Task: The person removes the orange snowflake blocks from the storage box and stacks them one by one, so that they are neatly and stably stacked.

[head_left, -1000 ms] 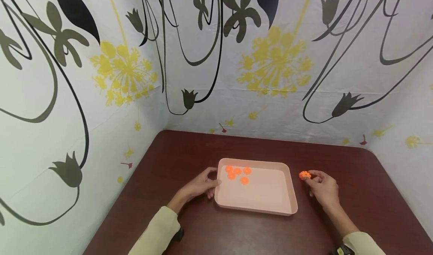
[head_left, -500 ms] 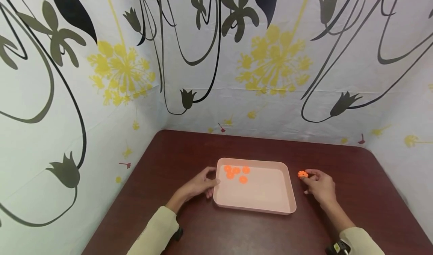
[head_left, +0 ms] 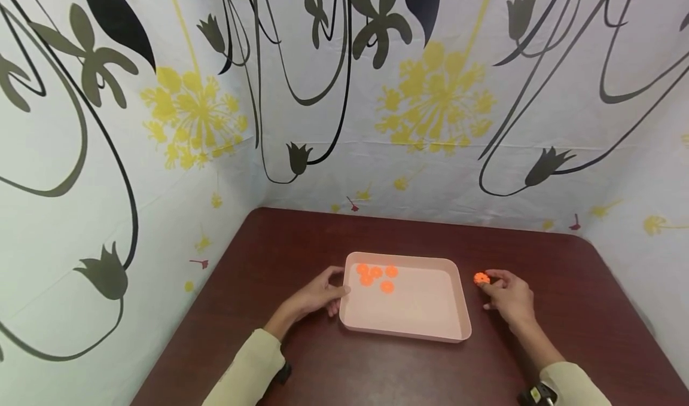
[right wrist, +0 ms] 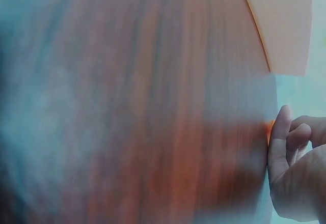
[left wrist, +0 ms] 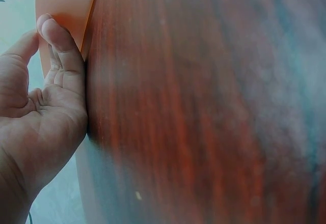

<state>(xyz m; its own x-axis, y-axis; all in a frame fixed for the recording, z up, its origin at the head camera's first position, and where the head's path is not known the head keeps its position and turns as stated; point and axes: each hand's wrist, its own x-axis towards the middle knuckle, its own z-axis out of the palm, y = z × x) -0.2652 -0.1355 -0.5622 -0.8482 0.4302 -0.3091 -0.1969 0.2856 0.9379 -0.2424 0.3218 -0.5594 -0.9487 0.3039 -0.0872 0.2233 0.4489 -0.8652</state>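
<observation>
A shallow peach-pink tray (head_left: 420, 310) lies on the table, with several flat, round orange discs (head_left: 387, 286) grouped in its far left part. My left hand (head_left: 317, 292) grips the tray's left wall, thumb over the rim and fingers outside. In the left wrist view, the fingers of that hand (left wrist: 51, 86) lie along the tray's outer side (left wrist: 69, 2). To the right of the tray, my right hand (head_left: 511, 298) pinches a small round orange piece with a scalloped edge (head_left: 481, 278) between thumb and fingers. Only a sliver of orange (right wrist: 269, 128) shows past the right hand (right wrist: 295, 168) in the right wrist view.
The dark red-brown wooden table (head_left: 377, 370) has rounded far corners. Behind and beside it hangs a white cloth (head_left: 334, 113) printed with flowers and vines. A gap of bare table separates the tray's right wall from the right hand.
The right hand, with its orange piece, has shifted very slightly left toward the tray, and the head view has moved a little. The left hand keeps its grip on the tray.
</observation>
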